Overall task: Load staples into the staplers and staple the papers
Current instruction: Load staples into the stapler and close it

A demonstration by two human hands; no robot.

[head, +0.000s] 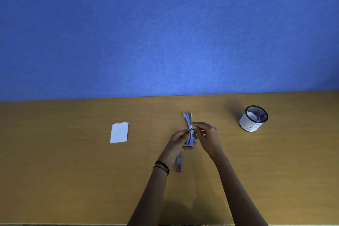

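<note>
Both hands, L [178,141] & R [207,136], clamped on opened blue stapler [189,136] above desk [73,180].

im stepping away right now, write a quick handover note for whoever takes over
Left hand: grips the blue stapler, swung open above the table.
Right hand: fingers at the stapler's open top, seemingly loading; staples too small to see.
Papers: small white stack to the left, untouched.
Cup marked B: far right, contents unclear.
A narrow strip-like item lies under the left wrist.
Done: stapler opened.
Left: finish loading, close, staple papers.
</note>
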